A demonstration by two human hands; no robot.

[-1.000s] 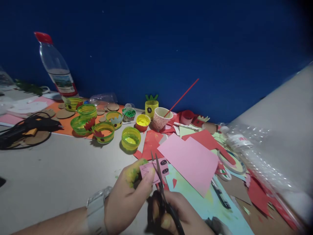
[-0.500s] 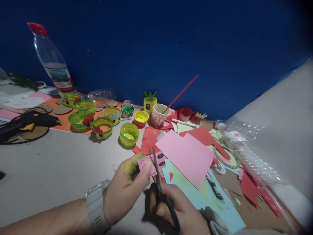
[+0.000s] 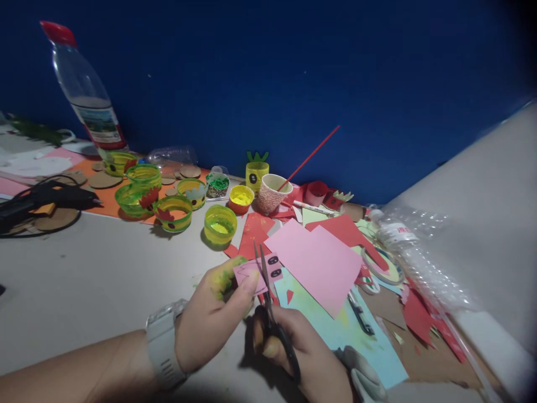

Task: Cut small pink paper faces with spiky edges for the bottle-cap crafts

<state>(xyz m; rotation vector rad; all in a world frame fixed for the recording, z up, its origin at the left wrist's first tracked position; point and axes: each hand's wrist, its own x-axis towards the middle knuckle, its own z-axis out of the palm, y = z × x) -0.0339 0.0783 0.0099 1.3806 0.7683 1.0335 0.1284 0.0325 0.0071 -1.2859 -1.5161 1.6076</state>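
My left hand (image 3: 218,310), paint-stained and wearing a watch (image 3: 165,338), pinches a small piece of pink paper (image 3: 247,272) between thumb and fingers. A zigzag pencil line and two black drawn eyes mark this paper. My right hand (image 3: 304,347) grips black-handled scissors (image 3: 265,280), fingers through the handles. Their slightly parted blades point away from me and straddle the pink paper, between the zigzag and the eyes. Beneath and beyond lie a larger pink sheet (image 3: 312,263) and a light blue sheet (image 3: 348,347) with yellow stains.
Several yellow-green plastic rings (image 3: 220,224) stand behind my left hand. A paint cup (image 3: 241,198) and a patterned paper cup (image 3: 272,194) with a red stick are at the back. At left are a glue gun (image 3: 54,198) and a tall bottle (image 3: 90,95); a clear bottle (image 3: 398,235) lies right.
The view has shifted slightly, so most things sit a little higher and further left. The scissors stay at the pink paper, their blades slightly parted; both hands keep their hold.
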